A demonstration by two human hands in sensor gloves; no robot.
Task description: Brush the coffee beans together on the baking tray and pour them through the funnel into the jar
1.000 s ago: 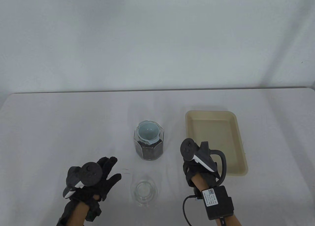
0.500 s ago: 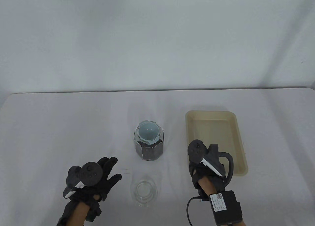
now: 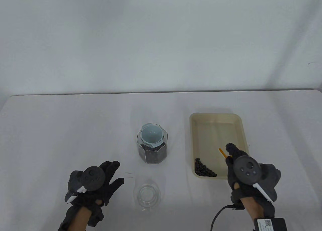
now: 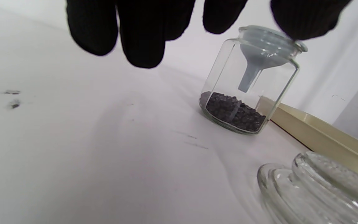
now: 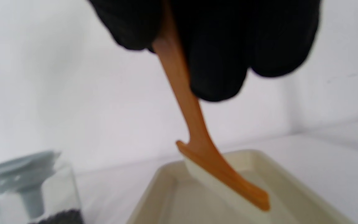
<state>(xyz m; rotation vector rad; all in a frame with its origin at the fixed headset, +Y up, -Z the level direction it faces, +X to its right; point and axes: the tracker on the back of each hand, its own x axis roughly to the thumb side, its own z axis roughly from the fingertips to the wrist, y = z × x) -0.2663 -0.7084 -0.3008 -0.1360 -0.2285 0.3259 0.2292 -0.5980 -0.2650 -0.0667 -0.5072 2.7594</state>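
Observation:
The beige baking tray [image 3: 238, 130] lies right of centre, with a pile of dark coffee beans [image 3: 204, 169] in its near left corner. My right hand [image 3: 230, 153] hovers over the tray's near right edge and grips the orange-handled brush [image 3: 222, 152]. In the right wrist view the brush [image 5: 197, 133] hangs from my fingers, its white edge just above the tray [image 5: 294, 199]. The glass jar [image 3: 152, 150] holds beans at the bottom and a pale blue funnel [image 3: 151, 135] in its mouth. My left hand [image 3: 110, 174] rests open on the table, left of the jar.
The jar's glass lid [image 3: 147, 193] lies on the table in front of the jar, between my hands. In the left wrist view the lid [image 4: 322, 186] sits close at the lower right, with the jar [image 4: 247, 90] and tray [image 4: 322, 137] behind it.
My right hand has moved right and back toward the near edge, turning over. The bean pile and the brush handle, hidden before, now show. The left hand has not moved.

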